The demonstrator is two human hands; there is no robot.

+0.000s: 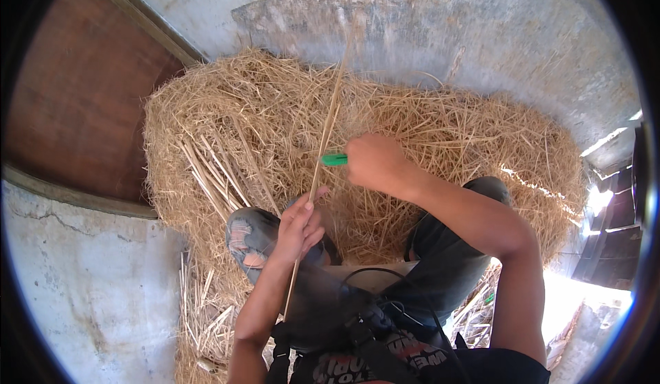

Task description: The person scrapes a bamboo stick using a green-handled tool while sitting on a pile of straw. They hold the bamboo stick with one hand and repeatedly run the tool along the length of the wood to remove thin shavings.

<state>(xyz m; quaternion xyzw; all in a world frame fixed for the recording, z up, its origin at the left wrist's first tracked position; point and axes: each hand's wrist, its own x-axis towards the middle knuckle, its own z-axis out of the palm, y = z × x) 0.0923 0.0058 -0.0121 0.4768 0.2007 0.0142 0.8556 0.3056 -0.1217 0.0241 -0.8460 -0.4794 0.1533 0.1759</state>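
Observation:
My left hand (300, 229) is closed round a long, thin, pale stalk (324, 139), its thumb along the upper side. The stalk slants from beside my lap up towards the wall, and its far tip is blurred. In my closed right hand (378, 165) is a green plastic tool (335, 159) with a dark slot, which looks like a box cutter. Its front end points left and meets the stalk, or nearly so, above my left hand. No blade can be made out.
A large heap of dry straw-like shavings (467, 126) lies before me against a stained wall (426, 23). Several pale stalks (214, 176) lean on the heap at left. A brown panel (86, 88) stands far left. Beneath me is a low seat (375, 274); a black cable (423, 300) crosses my lap.

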